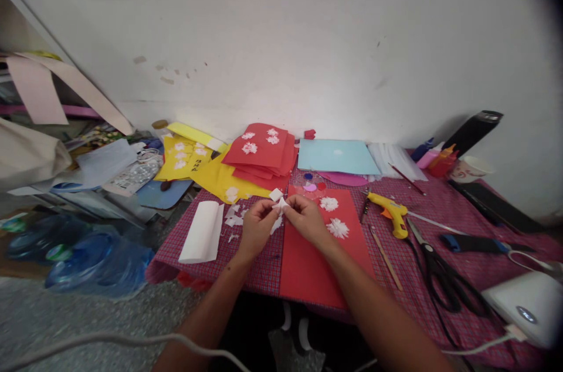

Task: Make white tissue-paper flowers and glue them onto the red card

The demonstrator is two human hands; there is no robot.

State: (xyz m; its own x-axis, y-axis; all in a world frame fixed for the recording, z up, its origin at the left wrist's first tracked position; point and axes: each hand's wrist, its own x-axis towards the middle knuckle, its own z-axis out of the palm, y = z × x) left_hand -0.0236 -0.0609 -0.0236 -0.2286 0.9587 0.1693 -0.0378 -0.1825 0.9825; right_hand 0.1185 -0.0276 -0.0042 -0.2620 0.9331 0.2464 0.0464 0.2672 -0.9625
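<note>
My left hand (258, 223) and my right hand (304, 218) meet over the left edge of a red paper sheet (316, 266). Between their fingertips both pinch a small piece of white tissue paper (280, 204); its exact shape is partly hidden by the fingers. Two fluffy white paper flowers, one above (329, 203) the other (338, 228), lie on the red sheet right of my hands. Torn white scraps (235, 216) are scattered to the left, beside a folded white paper (202, 232).
A stack of red sheets (259, 152) and yellow papers (229, 178) lie at the back, near a light blue sheet (338, 156). At right are a yellow glue gun (391, 213), black scissors (446, 272), a wooden stick (387, 260) and a white device (525, 304).
</note>
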